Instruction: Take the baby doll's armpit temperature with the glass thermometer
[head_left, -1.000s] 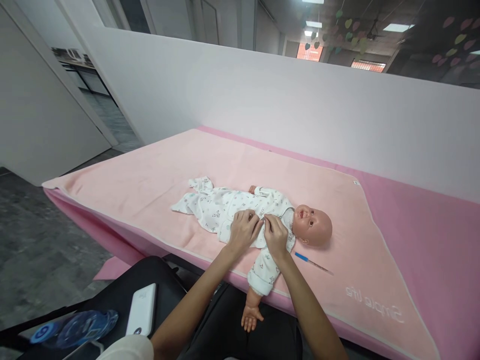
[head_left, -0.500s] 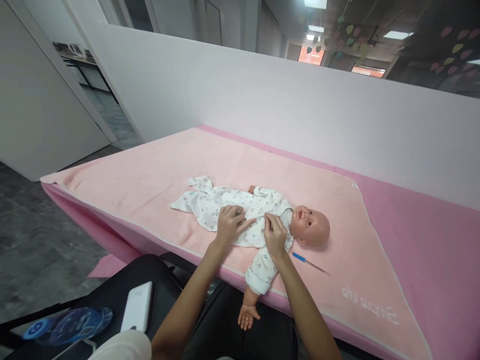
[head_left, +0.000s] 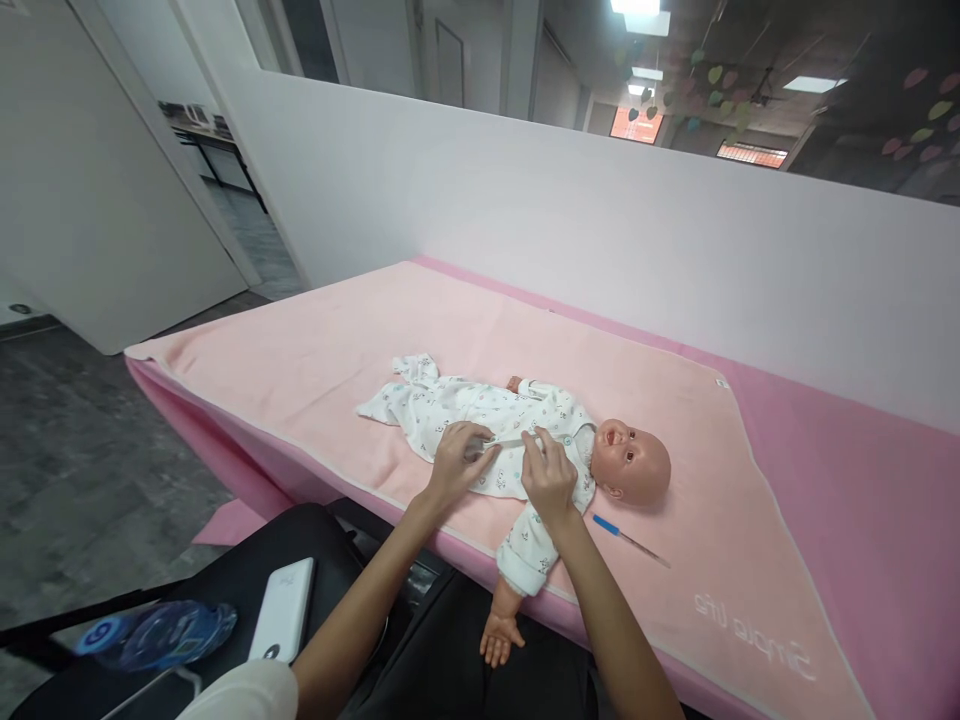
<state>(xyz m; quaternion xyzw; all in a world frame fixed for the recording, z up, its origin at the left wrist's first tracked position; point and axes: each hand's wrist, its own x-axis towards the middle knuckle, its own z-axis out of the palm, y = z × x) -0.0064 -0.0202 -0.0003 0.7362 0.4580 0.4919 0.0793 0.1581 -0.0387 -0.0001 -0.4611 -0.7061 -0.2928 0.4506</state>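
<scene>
At the centre of the frame one baby doll [head_left: 525, 440] lies on its back, its smooth, rounded plastic head [head_left: 634, 462] to the right and its legs to the left. It wears one soft white onesie [head_left: 465, 420] printed with small dark and teal figures, the fabric crumpled at the feet. The left hand [head_left: 454, 462] rests on the doll's belly, fingers curled and pinching the cloth of the front opening. The right hand [head_left: 547, 475] is on the chest just beside it, fingers bent and nipping the same seam; a short stretch of fabric is drawn taut between the two. One bare plastic doll arm [head_left: 501, 625] hangs over the near edge of the counter.

Just right of the right forearm, below the head, lies one thin stick with a blue end [head_left: 626, 537]. All rest on a fuzzy pale-pink blanket [head_left: 315, 340] spread over a deeper pink cover [head_left: 862, 450]. At lower left are one flat white rectangular device [head_left: 283, 610] and one clear blue-tinted bottle [head_left: 161, 632] lying on its side.
</scene>
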